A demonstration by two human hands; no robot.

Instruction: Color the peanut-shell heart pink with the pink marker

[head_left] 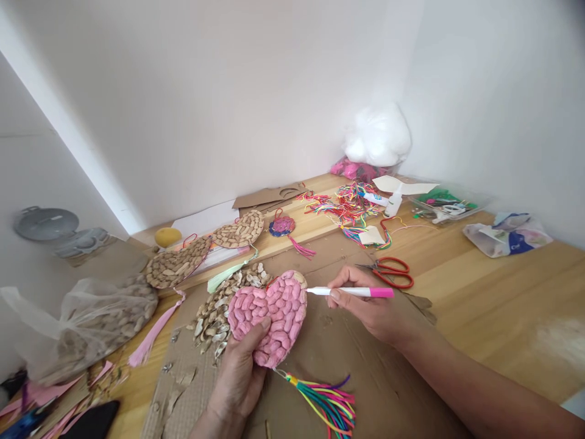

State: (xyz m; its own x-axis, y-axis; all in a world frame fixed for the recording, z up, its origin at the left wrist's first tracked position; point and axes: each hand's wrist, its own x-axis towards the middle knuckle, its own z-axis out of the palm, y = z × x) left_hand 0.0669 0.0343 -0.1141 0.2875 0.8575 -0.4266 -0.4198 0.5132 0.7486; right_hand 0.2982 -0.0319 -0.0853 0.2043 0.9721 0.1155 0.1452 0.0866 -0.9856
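Observation:
My left hand (242,369) grips a heart covered in peanut shells (274,317), its thumb pressed on the front. Most of the shells are pink; a patch at the upper right edge is still bare tan. From the heart's lower tip hangs a multicoloured tassel (324,402). Between the fingers of my right hand (356,299) is a white felt-tip marker (340,292) with a pink end, its tip at the heart's upper right edge. Behind the heart lies a pile of loose peanut shells (214,311). All of this is over a brown cardboard sheet (379,378).
Red-handled scissors (395,272) lie right of my right hand. Tan shell hearts (238,230) and a small coloured round ornament (282,226) are farther back. Tangled cords (351,204), a glue bottle (393,203) and a tool tray (448,204) sit at the back right. A bag of peanuts (105,317) stands left.

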